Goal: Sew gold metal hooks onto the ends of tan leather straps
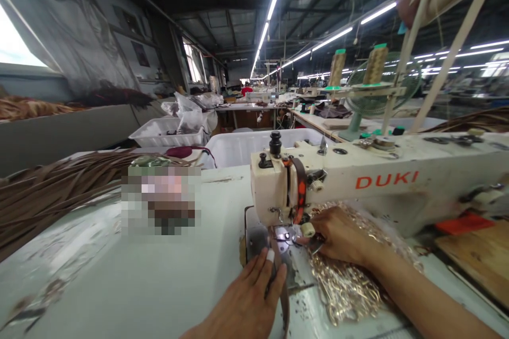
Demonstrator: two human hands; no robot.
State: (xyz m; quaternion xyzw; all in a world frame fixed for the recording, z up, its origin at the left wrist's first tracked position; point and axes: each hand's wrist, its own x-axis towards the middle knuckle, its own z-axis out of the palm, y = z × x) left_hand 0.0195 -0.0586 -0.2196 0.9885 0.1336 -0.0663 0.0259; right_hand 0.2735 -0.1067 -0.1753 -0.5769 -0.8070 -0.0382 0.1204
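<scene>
My left hand lies flat on the sewing machine bed, fingers stretched toward the presser foot, with a white wrap on one fingertip. Under and beside its fingers runs a narrow brown strap, which leads up to the needle area. My right hand is curled just right of the presser foot. A dark, shiny metal piece shows at its fingers; its kind is unclear. The white sewing machine stands over both hands. Beneath my right wrist lies a clear bag of gold-coloured metal clasps.
Long brown strips are heaped on the left of the table, beside a pixelated patch. White plastic bins stand behind. Thread cones and a green fan are at back right. A wooden board lies right.
</scene>
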